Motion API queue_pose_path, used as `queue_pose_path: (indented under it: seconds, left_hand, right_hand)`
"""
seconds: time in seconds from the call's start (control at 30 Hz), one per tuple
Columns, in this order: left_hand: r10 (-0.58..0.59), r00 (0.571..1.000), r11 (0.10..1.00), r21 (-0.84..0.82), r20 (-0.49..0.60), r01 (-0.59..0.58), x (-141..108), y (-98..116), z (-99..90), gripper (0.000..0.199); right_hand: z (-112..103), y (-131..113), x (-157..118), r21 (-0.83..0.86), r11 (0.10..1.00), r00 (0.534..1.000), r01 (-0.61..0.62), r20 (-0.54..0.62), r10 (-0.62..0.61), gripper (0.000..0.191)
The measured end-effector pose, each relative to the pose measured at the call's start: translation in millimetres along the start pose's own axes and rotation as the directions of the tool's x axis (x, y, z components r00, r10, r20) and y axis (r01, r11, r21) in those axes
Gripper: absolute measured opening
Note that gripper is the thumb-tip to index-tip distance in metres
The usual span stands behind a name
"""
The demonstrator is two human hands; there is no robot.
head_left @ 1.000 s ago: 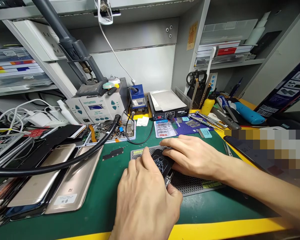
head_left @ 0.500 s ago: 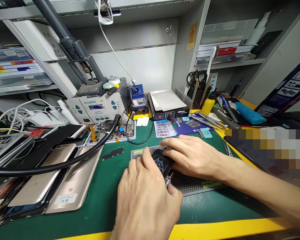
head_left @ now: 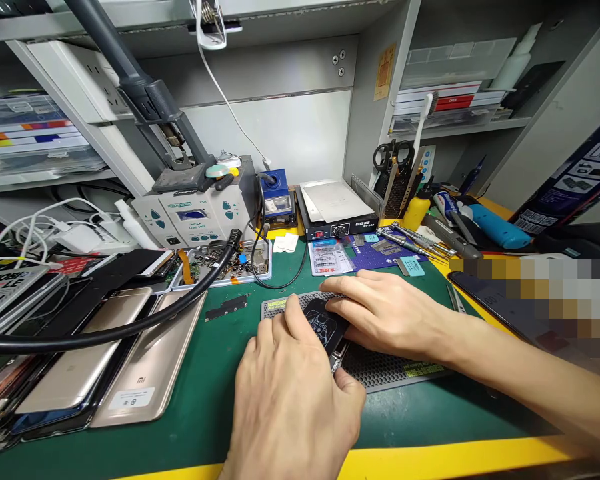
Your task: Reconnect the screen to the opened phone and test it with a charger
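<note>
A black phone [head_left: 324, 325] with a white line drawing on its dark face lies at a slant on a grey perforated mat [head_left: 387, 373]. Bare metal parts show along its near right edge. My left hand [head_left: 293, 393] is closed around the phone's left and near sides, its thumb by the metal parts. Across the far right side, my right hand [head_left: 385, 307] grips the phone with curled fingers. Much of the phone is hidden under both hands.
Phone shells [head_left: 147, 360] lie stacked at the left, crossed by a thick black hose [head_left: 180, 313]. Behind are a parts tray [head_left: 265, 267], a rework station [head_left: 195, 217] and a small heating plate [head_left: 337, 200]. Tweezers [head_left: 456, 298] and a dark phone [head_left: 500, 310] lie at right.
Both hands and the phone between them keep the same place. Faint digits have appeared on the dark phone at the right.
</note>
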State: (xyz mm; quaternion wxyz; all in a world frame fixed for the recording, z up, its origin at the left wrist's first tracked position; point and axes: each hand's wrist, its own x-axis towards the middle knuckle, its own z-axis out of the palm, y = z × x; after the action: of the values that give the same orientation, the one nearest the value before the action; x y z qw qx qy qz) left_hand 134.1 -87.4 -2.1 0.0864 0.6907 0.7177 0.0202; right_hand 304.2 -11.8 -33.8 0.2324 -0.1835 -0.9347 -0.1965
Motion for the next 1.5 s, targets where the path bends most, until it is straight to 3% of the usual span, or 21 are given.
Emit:
queue_pose_path:
  seconds: [1.5]
  left_hand:
    - [0.006,1.000,1.000,0.007,-0.005,-0.006,-4.5,-0.8,0.6,0.061]
  right_hand:
    - [0.1,0.3,-0.2,-0.001,1.000,1.000,-0.001,0.029,0.001,0.012]
